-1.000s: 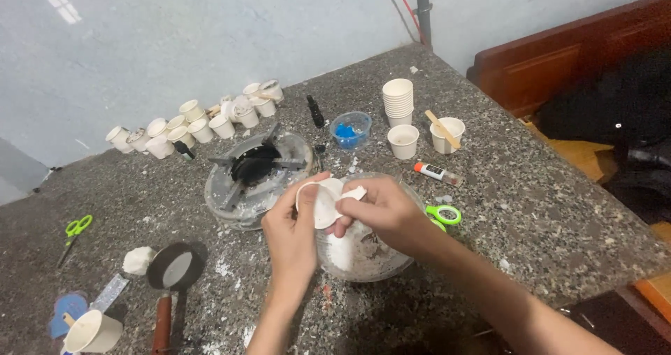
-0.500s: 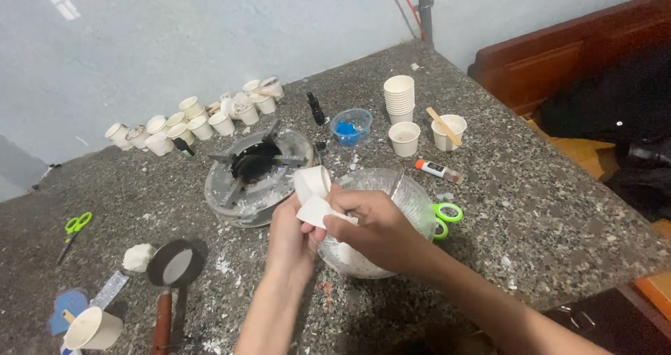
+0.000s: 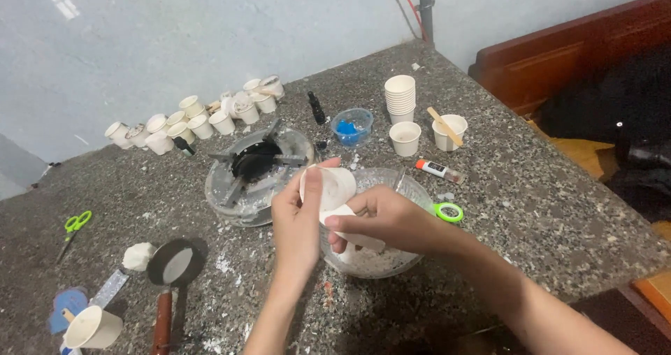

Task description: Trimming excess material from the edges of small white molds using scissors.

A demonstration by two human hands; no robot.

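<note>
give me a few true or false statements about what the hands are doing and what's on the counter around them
1. Both hands hold a white paper cup over a clear glass bowl. True.
2. The left hand rests flat on the counter. False: it grips the cup from the left, while the right hand pulls at its paper wall.
3. A stack of white cups stands at the far side of the counter. True.
4. The green-handled scissors lie inside the bowl. False: they lie on the counter far to the left.
5. The small blue-filled container sits beyond the bowl. True.
</note>
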